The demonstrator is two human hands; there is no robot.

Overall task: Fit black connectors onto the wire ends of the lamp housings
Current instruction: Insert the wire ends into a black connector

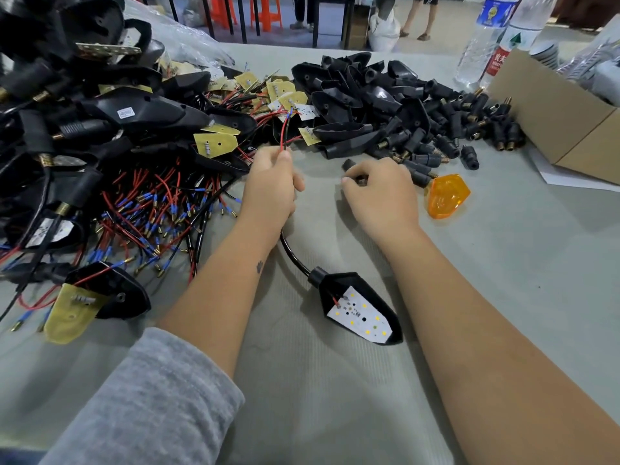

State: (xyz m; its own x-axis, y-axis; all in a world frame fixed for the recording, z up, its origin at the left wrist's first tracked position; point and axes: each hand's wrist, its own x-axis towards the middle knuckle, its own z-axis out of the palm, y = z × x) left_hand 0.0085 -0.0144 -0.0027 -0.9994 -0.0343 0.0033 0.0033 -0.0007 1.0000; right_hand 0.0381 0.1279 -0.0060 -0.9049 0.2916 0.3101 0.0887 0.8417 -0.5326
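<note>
Your left hand (271, 182) pinches the wire ends (285, 132) (pointing upward); your right hand (379, 193) grips a black connector (347, 165) just right of them.

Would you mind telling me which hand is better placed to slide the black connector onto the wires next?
The right hand: it already grips a black connector, its end poking out toward the wires. The left hand pinches the red and black wires, so it should probably just hold them steady.
</note>
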